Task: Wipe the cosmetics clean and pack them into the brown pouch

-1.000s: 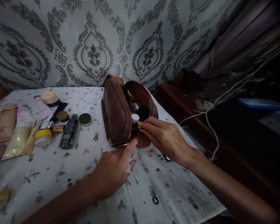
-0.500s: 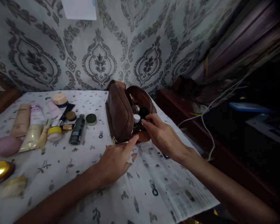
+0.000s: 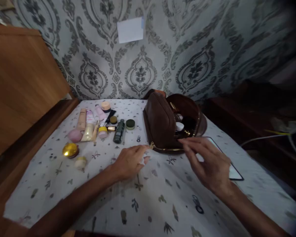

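Smooth dark-brown leather bag with rounded sides and a gold zipper (image 3: 160,123), standing unzipped on the tabletop (image 3: 160,214), atop a lightly creased white cloth (image 3: 108,204) scattered with small plant prints. Behind, a pale grey wall covering (image 3: 140,74) with dark damask scrolls. Just left of the bag's front corner, the left hand (image 3: 132,161), fingers half curled, a fingertip beside or against the zipper; cannot tell which, nor whether gripping. At the bag's front opening, the right hand (image 3: 212,164), thumb and fingertips close together; cannot tell whether pinching anything. Partly behind that hand, a flat dark-edged phone (image 3: 235,172). Inside the bag, a small white-lidded jar (image 3: 179,126) amid dark contents with gold glints, too blurred to name. Well left, a dark green cylindrical bottle (image 3: 119,131), a green-lidded round jar (image 3: 130,124), a yellow-lidded jar (image 3: 103,132), a peach tube (image 3: 81,119), a pink egg-shaped piece (image 3: 75,135) and a shiny gold dome (image 3: 70,149).
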`<state>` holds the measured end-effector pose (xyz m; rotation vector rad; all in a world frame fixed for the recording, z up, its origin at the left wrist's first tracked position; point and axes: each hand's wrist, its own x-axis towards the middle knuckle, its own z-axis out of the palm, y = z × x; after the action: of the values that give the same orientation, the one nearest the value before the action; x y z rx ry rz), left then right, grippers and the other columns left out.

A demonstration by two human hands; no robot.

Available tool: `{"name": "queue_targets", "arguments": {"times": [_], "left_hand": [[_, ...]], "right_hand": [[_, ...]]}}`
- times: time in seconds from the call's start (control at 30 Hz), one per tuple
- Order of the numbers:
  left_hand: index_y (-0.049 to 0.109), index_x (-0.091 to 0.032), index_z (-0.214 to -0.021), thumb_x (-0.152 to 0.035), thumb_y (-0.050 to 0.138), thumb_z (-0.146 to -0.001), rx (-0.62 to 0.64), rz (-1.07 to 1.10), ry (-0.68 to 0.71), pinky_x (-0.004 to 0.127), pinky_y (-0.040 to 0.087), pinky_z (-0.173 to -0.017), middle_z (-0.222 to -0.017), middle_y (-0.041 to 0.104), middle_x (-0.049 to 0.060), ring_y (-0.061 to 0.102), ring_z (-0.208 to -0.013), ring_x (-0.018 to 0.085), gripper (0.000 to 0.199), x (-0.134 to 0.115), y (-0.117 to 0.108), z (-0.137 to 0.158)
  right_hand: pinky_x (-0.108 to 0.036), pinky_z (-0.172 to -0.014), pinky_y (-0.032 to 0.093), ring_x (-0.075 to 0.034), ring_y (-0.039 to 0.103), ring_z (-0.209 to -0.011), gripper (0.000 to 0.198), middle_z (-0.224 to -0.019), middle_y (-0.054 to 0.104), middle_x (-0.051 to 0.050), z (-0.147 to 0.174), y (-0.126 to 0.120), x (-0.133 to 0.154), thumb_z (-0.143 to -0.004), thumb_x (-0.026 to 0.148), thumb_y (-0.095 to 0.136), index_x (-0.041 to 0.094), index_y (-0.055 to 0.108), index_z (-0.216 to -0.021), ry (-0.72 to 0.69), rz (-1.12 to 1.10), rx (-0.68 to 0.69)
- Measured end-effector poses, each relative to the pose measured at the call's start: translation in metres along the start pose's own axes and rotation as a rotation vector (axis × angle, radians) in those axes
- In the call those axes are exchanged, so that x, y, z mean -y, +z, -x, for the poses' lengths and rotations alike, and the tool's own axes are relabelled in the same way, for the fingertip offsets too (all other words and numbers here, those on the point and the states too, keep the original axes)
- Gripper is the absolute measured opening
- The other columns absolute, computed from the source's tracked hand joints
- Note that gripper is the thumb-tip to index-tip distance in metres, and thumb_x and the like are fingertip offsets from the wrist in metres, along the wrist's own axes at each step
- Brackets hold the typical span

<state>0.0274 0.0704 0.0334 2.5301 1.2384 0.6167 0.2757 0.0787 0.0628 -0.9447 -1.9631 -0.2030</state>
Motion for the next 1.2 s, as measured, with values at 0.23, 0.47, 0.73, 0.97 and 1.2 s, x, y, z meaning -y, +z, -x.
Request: {"name": "queue_targets", "arguments": {"times": [0.23, 0.47, 0.73, 0.97, 1.2], "left_hand": [[0.058, -0.017, -0.121, -0.02, 0.043, -0.095, -0.212, -0.326, -0.354, 0.041, 0.048, -0.1, -0.121, 0.064, 0.011, 0.057, -0.116, 0.026, 0.03, 0.068, -0.056, 0.012], [0.061, -0.015, -0.117, -0.016, 0.05, -0.087, 0.199, -0.62, -0.409, 0.044, 0.051, -0.089, -0.125, 0.052, 0.018, 0.047, -0.119, 0.033, 0.032, 0.096, -0.075, -0.013], [0.054, -0.015, -0.13, -0.017, 0.047, -0.09, 0.183, -0.631, -0.522, 0.041, 0.048, -0.09, -0.126, 0.052, 0.018, 0.055, -0.113, 0.03, 0.041, 0.102, -0.068, -0.026], [0.052, -0.018, -0.13, -0.016, 0.053, -0.086, 0.173, -0.58, -0.502, 0.039, 0.047, -0.091, -0.12, 0.062, 0.015, 0.054, -0.117, 0.03, 0.043, 0.108, -0.071, -0.025], [0.057, -0.018, -0.124, -0.018, 0.054, -0.088, 0.061, -0.503, -0.498, 0.038, 0.045, -0.093, -0.125, 0.063, 0.013, 0.054, -0.12, 0.029, 0.036, 0.114, -0.075, -0.018]], "right_hand": [[-0.027, -0.068, 0.055, -0.017, 0.067, -0.078, 0.02, -0.089, 0.069, -0.009, 0.014, 0.054, 0.05, -0.095, 0.014, 0.05, 0.017, 0.069, -0.1, 0.016, -0.437, 0.238], [-0.023, -0.056, 0.047, -0.014, 0.06, -0.066, 0.024, -0.076, 0.062, -0.005, 0.004, 0.098, 0.083, -0.092, 0.025, 0.052, 0.016, 0.07, -0.078, 0.391, -0.713, 0.501], [-0.022, -0.045, 0.038, -0.009, 0.047, -0.045, 0.024, -0.056, 0.059, 0.001, 0.013, 0.115, 0.092, -0.079, 0.038, 0.065, 0.016, 0.071, -0.077, 0.885, -1.047, 0.53], [-0.022, -0.047, 0.039, -0.01, 0.05, -0.049, 0.031, -0.057, 0.062, 0.0, 0.022, 0.114, 0.088, -0.07, 0.047, 0.072, 0.016, 0.072, -0.073, 0.993, -1.169, 0.454], [-0.022, -0.046, 0.037, -0.01, 0.051, -0.051, 0.033, -0.057, 0.062, -0.001, 0.022, 0.113, 0.087, -0.069, 0.048, 0.073, 0.015, 0.072, -0.073, 0.966, -1.215, 0.45]]}}
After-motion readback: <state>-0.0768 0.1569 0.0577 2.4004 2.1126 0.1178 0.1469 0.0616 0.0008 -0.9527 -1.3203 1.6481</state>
